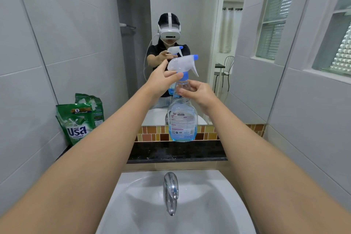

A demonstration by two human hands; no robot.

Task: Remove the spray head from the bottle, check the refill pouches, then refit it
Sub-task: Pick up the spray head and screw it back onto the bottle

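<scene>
Bottle: the clear spray bottle (182,119) is held up in the air over the sink (190,205), roughly upright, in front of the mirror (190,5); a shallow layer of blue liquid sits at its bottom
Spray head: the white spray head (180,63) with its blue nozzle and blue collar sits on the bottle's neck; from here I cannot tell whether the collar is tight or already loosened
Left hand: the left hand (161,78) is closed around the blue collar just under the head, thumb across the front
Right hand: the right hand (197,94) is clamped on the bottle's neck and shoulder from the right side, fingers wrapped behind it
Stage: judging by the grip, this looks like a twist at the collar, though removing and refitting would look the same
Pouches: two green refill pouches (78,125) stand on the dark counter (180,153) at the left against the wall, well apart from both hands
Risk of slipping: the bottle hangs only from a hold high on its neck, so a hard twist could wrench it loose and drop it into the sink
Risk of spilling: if the head comes free while the bottle tips, the blue liquid could run out, and the dip tube could drip
Risk of cross-threading: a collar turned on crooked would jam or leak
</scene>
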